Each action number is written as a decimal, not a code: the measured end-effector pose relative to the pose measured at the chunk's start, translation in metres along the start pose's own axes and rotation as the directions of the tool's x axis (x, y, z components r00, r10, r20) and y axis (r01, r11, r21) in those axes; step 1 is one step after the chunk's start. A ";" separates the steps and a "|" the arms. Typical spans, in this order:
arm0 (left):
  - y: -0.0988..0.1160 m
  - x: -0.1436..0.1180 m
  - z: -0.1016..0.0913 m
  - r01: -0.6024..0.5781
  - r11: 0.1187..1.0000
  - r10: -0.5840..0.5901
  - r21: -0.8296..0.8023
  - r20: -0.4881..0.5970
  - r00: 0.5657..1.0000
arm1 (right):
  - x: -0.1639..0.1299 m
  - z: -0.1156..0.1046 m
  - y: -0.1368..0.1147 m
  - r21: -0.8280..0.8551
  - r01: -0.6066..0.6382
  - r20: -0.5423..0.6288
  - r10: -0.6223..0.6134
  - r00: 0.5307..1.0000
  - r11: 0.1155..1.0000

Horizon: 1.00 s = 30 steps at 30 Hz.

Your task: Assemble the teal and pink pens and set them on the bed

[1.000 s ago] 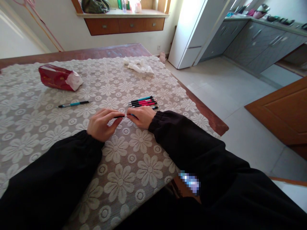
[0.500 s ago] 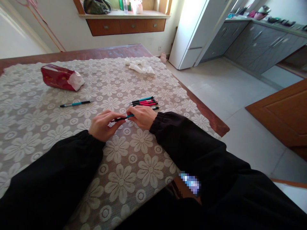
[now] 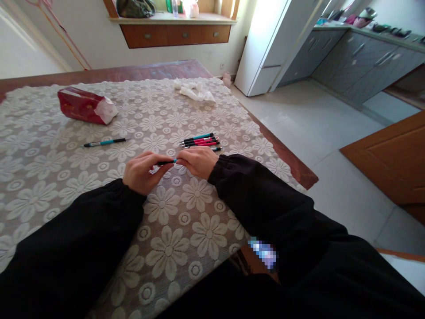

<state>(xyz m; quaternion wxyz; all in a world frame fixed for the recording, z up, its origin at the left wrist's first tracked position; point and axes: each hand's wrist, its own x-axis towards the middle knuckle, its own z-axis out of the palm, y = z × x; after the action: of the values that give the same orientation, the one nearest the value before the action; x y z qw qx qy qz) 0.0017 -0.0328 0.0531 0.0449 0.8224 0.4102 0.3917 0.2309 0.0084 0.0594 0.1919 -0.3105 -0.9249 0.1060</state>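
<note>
Pens (image 3: 199, 141) lie behind the hands (image 3: 172, 166) (tissue pack (image 3: 85, 105) far left).

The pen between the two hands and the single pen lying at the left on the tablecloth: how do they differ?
The held pen is pinched at both ends, by the left hand and the right hand; the lone pen lies untouched on the lace tablecloth.
The held pen is mostly hidden by fingers; the lone pen shows its full length.
The held pen is close to the pen bundle; the lone pen lies apart, nearer the red packet.
Both are dark with teal.
</note>
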 end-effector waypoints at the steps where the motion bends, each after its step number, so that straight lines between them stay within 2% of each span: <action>1: 0.000 0.000 0.000 0.001 1.000 -0.001 -0.001 0.008 1.000 | 0.000 -0.001 -0.002 -0.013 -0.012 0.016 0.013 1.000 1.000; 7: -0.002 -0.002 0.001 0.029 0.999 -0.029 0.040 -0.017 0.999 | -0.001 -0.005 -0.005 0.034 -0.051 0.019 0.050 0.999 0.998; 14: 0.000 0.000 0.001 0.088 0.995 -0.088 0.044 0.013 0.996 | -0.001 -0.004 -0.003 0.032 -0.068 0.042 0.067 0.997 0.997; 17: 0.000 0.000 0.000 0.085 0.995 -0.085 0.045 0.001 0.996 | 0.000 -0.004 -0.003 0.051 -0.071 0.024 0.070 0.997 0.996; 22: 0.001 0.000 0.000 0.064 0.998 -0.064 0.026 0.003 0.998 | -0.001 -0.006 -0.005 0.015 -0.058 0.062 0.057 0.996 0.998; 26: 0.002 0.001 0.000 0.071 0.997 -0.071 0.017 -0.031 0.997 | -0.001 -0.007 -0.004 0.037 -0.045 0.017 0.044 0.999 0.998; 30: 0.003 0.001 -0.001 0.057 0.998 -0.057 0.016 -0.034 0.998 | 0.000 -0.005 -0.002 0.008 -0.061 0.032 0.061 0.998 0.998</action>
<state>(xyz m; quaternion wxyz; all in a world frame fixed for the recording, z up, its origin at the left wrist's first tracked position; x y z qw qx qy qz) 0.0035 -0.0339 0.0555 0.0422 0.8041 0.4374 0.4005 0.2324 0.0074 0.0648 0.1755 -0.3361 -0.9174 0.1210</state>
